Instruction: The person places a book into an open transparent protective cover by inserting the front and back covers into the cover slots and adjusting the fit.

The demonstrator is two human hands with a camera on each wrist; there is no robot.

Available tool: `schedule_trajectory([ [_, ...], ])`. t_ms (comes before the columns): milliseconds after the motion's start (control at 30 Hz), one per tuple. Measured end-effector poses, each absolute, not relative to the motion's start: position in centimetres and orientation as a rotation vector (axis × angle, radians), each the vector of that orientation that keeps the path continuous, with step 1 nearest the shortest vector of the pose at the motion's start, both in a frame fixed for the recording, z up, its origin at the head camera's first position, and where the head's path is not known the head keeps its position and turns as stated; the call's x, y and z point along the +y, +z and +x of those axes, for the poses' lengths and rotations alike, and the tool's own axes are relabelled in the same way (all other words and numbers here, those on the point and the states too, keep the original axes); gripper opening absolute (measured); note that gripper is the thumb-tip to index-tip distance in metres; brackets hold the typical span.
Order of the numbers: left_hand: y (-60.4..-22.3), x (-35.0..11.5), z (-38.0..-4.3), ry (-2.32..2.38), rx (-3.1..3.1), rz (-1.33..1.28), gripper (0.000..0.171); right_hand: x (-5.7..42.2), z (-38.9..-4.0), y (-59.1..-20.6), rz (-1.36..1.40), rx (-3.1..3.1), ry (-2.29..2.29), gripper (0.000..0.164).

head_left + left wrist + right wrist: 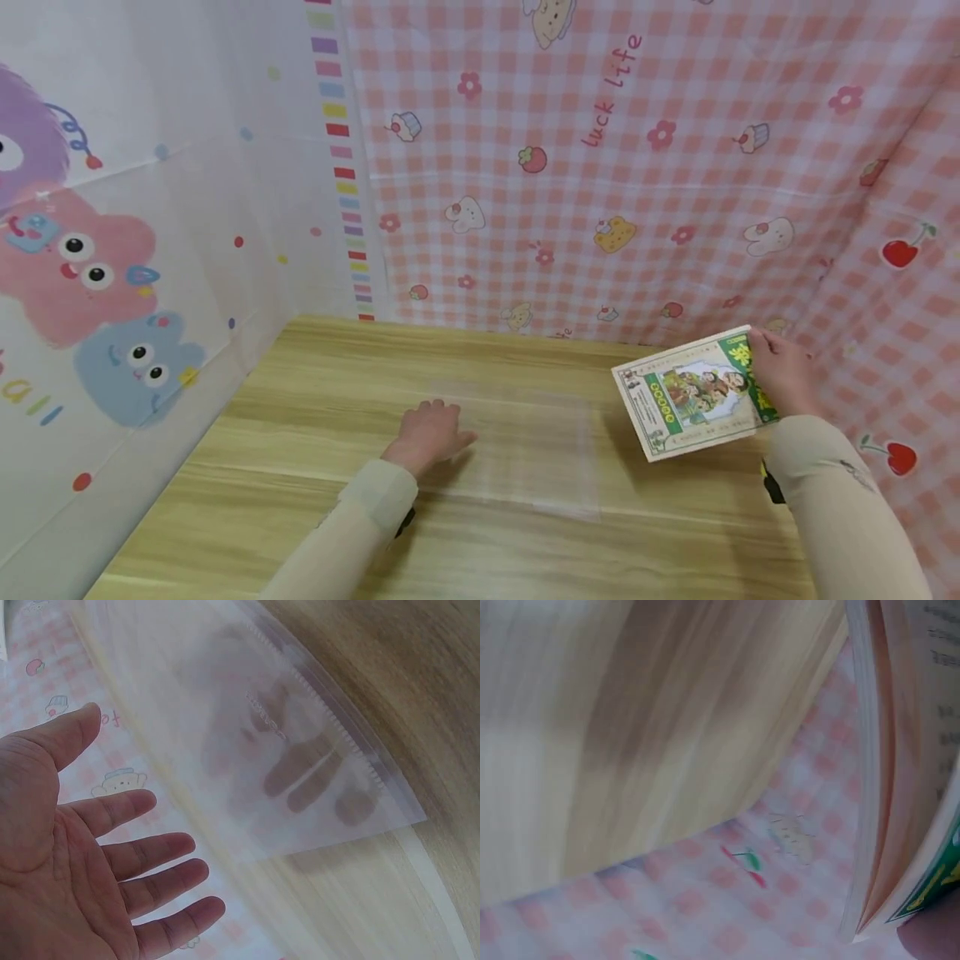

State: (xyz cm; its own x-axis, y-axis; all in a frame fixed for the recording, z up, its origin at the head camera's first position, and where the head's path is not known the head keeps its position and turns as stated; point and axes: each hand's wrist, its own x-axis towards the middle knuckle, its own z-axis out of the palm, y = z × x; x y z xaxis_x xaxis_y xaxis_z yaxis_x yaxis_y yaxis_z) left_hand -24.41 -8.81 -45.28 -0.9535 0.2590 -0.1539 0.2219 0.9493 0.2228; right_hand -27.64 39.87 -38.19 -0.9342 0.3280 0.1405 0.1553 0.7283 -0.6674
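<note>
My right hand (783,375) grips a paperback book (693,396) by its green-banded edge, at the right of the head view. The book is held tilted above the table, its illustrated cover showing. In the right wrist view the book's pages (870,787) stand slightly parted, and only a fingertip (930,934) shows at its corner. A clear plastic sleeve (536,454) lies flat at mid-table. Just left of it hovers my left hand (427,437), fingers spread and holding nothing. The left wrist view shows that palm beside the sleeve (322,787), which has a serrated seam line.
The wood-grain table (300,417) is walled in by printed cloth. Pink checked cloth (570,183) hangs behind the back edge, and similar cloth with cherries (907,350) covers the right side. White cloth with cartoon figures (202,250) hangs on the left.
</note>
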Motion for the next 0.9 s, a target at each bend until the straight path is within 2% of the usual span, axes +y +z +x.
schedule_trajectory([
  [400,-45.7,-9.0,-24.6,0.306,2.923,0.357,0.057,30.7,-31.2,-36.8,0.107,-2.856,0.977,0.069],
  [767,-45.7,-9.0,-24.3,0.269,2.939,0.372,0.06,22.5,-33.4,-39.1,0.489,-3.047,0.989,0.04],
  [900,-45.8,-9.0,-24.1,0.3,2.934,0.387,0.059,20.5,-33.3,-40.5,0.518,-3.088,0.975,0.044],
])
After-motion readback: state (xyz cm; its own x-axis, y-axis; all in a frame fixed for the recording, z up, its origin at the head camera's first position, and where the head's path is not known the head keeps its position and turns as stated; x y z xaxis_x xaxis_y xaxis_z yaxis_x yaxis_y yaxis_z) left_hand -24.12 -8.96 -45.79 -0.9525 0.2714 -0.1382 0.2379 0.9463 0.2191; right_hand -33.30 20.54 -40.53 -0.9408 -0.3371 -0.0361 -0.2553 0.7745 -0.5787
